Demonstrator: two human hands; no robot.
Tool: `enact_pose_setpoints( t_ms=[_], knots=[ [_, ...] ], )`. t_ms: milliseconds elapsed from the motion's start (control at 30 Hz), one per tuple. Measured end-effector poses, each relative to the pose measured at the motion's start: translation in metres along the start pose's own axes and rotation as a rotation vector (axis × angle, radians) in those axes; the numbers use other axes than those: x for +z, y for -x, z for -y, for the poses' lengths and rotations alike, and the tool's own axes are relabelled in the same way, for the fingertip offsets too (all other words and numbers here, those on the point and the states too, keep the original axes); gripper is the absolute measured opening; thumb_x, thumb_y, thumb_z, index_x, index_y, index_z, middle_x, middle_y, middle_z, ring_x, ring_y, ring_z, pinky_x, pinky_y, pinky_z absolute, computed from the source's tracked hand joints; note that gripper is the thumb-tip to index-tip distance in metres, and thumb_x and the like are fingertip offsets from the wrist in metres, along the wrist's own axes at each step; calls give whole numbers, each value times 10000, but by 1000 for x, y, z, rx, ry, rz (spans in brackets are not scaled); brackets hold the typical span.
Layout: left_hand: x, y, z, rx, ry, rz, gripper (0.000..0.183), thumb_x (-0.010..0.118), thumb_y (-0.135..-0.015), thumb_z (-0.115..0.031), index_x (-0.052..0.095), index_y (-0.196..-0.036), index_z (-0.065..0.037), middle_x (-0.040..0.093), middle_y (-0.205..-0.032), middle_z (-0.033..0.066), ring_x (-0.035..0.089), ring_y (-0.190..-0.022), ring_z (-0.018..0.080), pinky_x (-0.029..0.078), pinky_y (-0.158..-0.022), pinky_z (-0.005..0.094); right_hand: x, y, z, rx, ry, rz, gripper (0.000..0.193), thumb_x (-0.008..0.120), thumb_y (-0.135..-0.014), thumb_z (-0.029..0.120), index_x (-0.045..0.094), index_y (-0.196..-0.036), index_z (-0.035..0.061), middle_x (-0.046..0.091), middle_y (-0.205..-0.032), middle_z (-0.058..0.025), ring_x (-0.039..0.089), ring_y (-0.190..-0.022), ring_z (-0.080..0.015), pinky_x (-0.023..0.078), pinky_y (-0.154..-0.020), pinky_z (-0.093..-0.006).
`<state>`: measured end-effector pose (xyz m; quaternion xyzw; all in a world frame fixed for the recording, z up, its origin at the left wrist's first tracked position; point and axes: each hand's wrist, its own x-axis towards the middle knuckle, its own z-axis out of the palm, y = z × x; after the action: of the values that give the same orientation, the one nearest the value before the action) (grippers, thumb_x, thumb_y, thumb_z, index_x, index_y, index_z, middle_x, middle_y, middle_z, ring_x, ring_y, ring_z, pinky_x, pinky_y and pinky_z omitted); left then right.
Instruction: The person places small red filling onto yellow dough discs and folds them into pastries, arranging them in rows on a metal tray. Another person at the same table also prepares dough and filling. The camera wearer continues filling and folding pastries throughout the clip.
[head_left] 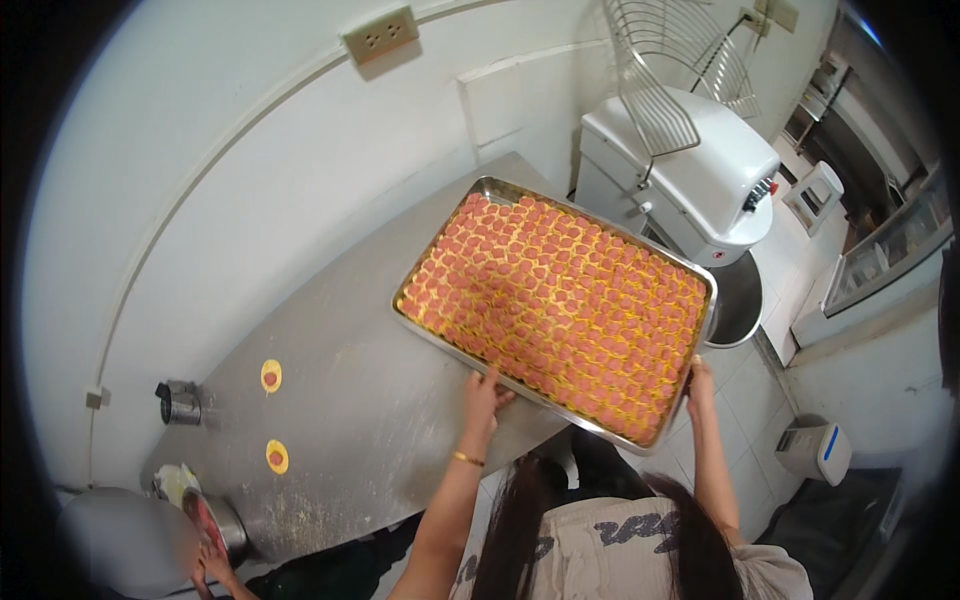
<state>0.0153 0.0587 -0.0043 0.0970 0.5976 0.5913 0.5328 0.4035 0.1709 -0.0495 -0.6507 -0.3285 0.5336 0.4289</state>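
Steel table (330,340) | tray (455,344): pink-topped yellow rounds (560,300) | left fingers (491,384), right fingers (699,372): gripping tray

Two discs (277,458) lie left of the tray (494,198).

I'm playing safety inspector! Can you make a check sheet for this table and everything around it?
Surface: metal table, pale specks scattered.
Job's things: tray packed with pink-and-yellow pieces; two yellow rounds on the table.
Clutter: metal container, steel bowl, both at the left.
Hands: left hand touches tray's near edge; right hand grips its right side.
Cables: dark cord at upper-right wall outlet.
Surroundings: white machine, stool, another person's hands by the bowl.
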Motion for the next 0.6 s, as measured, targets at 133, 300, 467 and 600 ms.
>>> enact_pose_setpoints(
  t_ms=[133,300,467,600],
  knots=[
    [-9,52,45,-190,39,95,272,531,-961,-253,494,-1086,-14,624,-964,71,661,-782,174,554,-631,247,-30,-47,5,-44,-144,123,291,433,-983,231,597,-1052,1,651,-976,-78,631,-810,-169,519,-726,-324],
    [-5,82,74,-297,-40,251,346,530,-962,-300,537,-1093,19,643,-1031,113,665,-903,195,544,-719,261,-24,-100,42,-74,-1,239,296,436,-987,185,581,-1135,-26,651,-1019,-98,641,-864,-179,527,-762,-331],
    [-28,105,47,-219,-412,331,297,551,-951,-296,612,-1028,-17,668,-989,76,638,-846,135,520,-729,270,-3,-121,68,-50,47,347,310,456,-984,195,577,-1150,-37,651,-1014,-94,639,-860,-170,525,-759,-319],
    [-76,116,-4,471,-901,-281,139,607,-873,-161,675,-909,-45,660,-917,122,644,-804,246,506,-697,341,-2,-119,68,-71,60,305,319,449,-984,185,568,-1159,-53,649,-1029,-102,636,-866,-165,525,-752,-311]
  ],
)
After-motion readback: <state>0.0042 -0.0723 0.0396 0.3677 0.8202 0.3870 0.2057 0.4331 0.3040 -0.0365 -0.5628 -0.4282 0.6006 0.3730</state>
